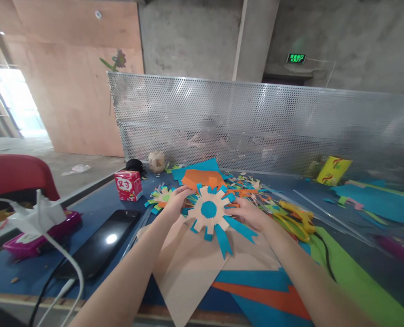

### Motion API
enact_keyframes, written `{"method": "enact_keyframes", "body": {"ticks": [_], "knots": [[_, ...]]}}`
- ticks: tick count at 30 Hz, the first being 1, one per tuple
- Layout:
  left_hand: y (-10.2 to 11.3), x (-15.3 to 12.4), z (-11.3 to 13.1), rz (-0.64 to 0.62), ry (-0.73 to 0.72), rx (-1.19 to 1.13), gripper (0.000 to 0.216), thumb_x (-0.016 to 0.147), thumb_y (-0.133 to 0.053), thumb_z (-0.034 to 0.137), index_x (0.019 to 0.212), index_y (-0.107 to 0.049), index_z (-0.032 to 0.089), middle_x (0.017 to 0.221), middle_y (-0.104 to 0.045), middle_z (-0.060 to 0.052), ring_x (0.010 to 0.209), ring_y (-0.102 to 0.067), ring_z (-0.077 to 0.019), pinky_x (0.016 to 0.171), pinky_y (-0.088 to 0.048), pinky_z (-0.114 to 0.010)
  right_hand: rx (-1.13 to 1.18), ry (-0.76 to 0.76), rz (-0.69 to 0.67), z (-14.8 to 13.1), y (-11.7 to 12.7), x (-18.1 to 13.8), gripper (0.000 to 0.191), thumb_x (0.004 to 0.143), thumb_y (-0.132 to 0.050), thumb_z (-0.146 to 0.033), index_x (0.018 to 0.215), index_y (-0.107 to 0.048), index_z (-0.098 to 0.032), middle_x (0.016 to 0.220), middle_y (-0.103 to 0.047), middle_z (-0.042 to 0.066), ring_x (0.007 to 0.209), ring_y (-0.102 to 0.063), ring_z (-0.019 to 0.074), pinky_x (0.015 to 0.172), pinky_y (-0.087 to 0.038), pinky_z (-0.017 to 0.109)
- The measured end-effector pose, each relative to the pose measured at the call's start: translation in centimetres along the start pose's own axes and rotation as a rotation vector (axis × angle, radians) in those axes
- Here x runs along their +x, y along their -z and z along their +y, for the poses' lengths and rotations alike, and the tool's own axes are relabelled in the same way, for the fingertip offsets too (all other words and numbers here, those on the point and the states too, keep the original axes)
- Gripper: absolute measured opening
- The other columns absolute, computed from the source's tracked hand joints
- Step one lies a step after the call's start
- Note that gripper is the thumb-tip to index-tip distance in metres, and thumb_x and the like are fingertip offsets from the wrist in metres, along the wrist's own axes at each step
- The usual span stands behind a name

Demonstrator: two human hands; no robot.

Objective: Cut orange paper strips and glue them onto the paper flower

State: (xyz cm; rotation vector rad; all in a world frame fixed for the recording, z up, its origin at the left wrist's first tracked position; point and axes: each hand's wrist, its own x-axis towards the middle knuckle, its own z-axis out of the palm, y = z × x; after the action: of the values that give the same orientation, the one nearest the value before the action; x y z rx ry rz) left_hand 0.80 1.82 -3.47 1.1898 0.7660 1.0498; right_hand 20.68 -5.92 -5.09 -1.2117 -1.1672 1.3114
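Note:
A paper rosette (195, 210) with a blue round centre, beige and blue tabs and two notched blue tails is held up in the middle, facing me. My left hand (179, 202) is closed on its left edge, the fingertips partly behind it. On the opposite edge, my right hand (248, 213) grips it, fingers also partly hidden. Beneath the rosette lie beige paper sheets (184, 277). A second paper flower (161, 196) in green, beige, blue and orange rests just beyond my left hand.
Orange paper (202, 178) and paper scraps (244, 184) lie behind the rosette. Yellow scissors or a glue gun (295, 218) sits right, over green paper (352, 277). At left are a phone (101, 243), a red box (129, 186) and cabled plugs (38, 218). A perforated metal screen (256, 122) bounds the back.

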Motion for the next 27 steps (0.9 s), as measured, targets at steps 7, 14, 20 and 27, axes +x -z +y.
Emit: {"method": "enact_keyframes", "body": {"ticks": [7, 14, 20, 27], "knots": [[-0.3, -0.4, 0.4, -0.016, -0.027, 0.073, 0.029, 0.06, -0.061, 0.042, 0.063, -0.058, 0.013, 0.054, -0.056, 0.0, 0.044, -0.051, -0.0092, 0.04, -0.038, -0.019, -0.06, -0.027, 0.006, 0.0, 0.2, 0.2, 0.026, 0.057, -0.069, -0.022, 0.08, -0.057, -0.018, 0.077, -0.063, 0.002, 0.063, -0.06, 0.0119, 0.055, -0.048, 0.023], [0.2, 0.4, 0.1, -0.038, -0.214, 0.143, 0.028, 0.066, -0.057, 0.042, 0.066, -0.062, 0.014, 0.063, -0.061, -0.002, 0.059, -0.056, -0.0117, 0.055, -0.041, -0.021, -0.146, -0.031, -0.029, -0.5, -0.1, -0.3, 0.025, 0.06, -0.067, -0.025, 0.082, -0.058, -0.018, 0.082, -0.064, 0.003, 0.069, -0.06, 0.0131, 0.059, -0.048, 0.023], [0.6, 0.6, 0.3, -0.043, -0.304, 0.301, 0.029, 0.068, -0.056, 0.042, 0.076, -0.064, 0.015, 0.074, -0.061, -0.003, 0.06, -0.055, -0.0108, 0.059, -0.041, -0.022, -0.204, -0.033, -0.044, -0.2, 0.3, -0.1, 0.027, 0.061, -0.067, -0.026, 0.085, -0.058, -0.019, 0.081, -0.064, 0.002, 0.067, -0.06, 0.0131, 0.059, -0.047, 0.024], [0.1, 0.0, 0.8, -0.04, -0.295, 0.356, 0.028, 0.07, -0.054, 0.042, 0.072, -0.064, 0.016, 0.064, -0.057, -0.001, 0.058, -0.051, -0.0092, 0.057, -0.04, -0.021, -0.224, 0.005, -0.073, -0.2, 0.4, -0.3, 0.028, 0.062, -0.067, -0.029, 0.086, -0.059, -0.019, 0.08, -0.063, 0.003, 0.067, -0.059, 0.0132, 0.057, -0.047, 0.024]]}}
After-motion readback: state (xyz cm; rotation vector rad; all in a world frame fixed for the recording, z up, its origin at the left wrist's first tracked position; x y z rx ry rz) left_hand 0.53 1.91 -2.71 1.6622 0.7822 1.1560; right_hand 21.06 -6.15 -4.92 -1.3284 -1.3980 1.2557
